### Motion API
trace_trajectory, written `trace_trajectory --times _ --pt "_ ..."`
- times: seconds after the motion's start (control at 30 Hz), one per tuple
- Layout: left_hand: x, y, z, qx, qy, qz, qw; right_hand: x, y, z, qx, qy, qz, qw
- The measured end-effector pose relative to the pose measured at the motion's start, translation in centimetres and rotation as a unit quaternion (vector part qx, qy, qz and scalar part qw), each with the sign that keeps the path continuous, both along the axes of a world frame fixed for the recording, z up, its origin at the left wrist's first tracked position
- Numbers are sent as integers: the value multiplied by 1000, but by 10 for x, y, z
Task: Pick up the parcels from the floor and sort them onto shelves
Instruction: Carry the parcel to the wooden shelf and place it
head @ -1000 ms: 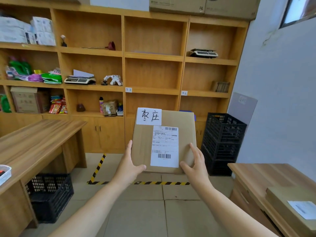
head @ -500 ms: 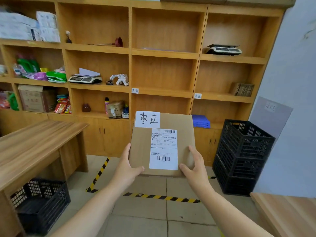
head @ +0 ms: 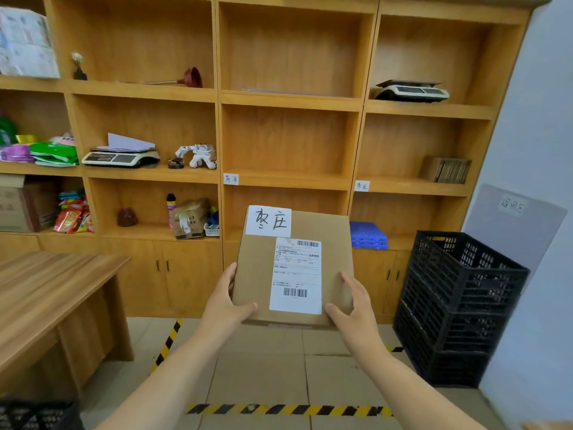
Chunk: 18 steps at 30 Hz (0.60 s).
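Note:
I hold a flat brown cardboard parcel (head: 257, 274) upright in front of me with both hands. It carries a white handwritten tag at its top and a printed shipping label with barcodes. My left hand (head: 224, 302) grips its lower left edge, thumb on the front. My right hand (head: 353, 308) grips its lower right edge the same way. Behind it stands the wooden shelf unit (head: 288, 100). Small handwritten tags (head: 361, 185) are stuck on the shelf edges; the one on the right column looks like the parcel's tag.
Stacked black crates (head: 459, 305) stand at the right by the wall. A wooden desk (head: 46, 293) is at the left, with a black crate (head: 37, 414) under it. Yellow-black floor tape (head: 288, 409) crosses ahead. Left shelves hold scales, bags and boxes.
I have walked closer to the shelves, which now fill the view. The right-hand desk has dropped out of sight. My grip on the parcel is unchanged.

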<state>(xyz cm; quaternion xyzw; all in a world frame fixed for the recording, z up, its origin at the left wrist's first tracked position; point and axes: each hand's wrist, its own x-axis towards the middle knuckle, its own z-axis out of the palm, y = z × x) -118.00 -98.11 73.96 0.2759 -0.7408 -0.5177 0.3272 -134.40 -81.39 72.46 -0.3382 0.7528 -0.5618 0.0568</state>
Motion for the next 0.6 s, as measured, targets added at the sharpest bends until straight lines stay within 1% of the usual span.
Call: trace_trajectory --times 0.3,0.47,0.6 --pt "-114 -83 -21 12 -16 -15 1000 -110 -78 -15 13 -15 -13 1000" --pt "-185 -114 -35 27 -18 -4 999 -188 -114 -28 17 -11 -1 1000" --pt "-255 -132 -30 27 -13 -1 1000 -260 -135 -27 18 -14 9 1000"
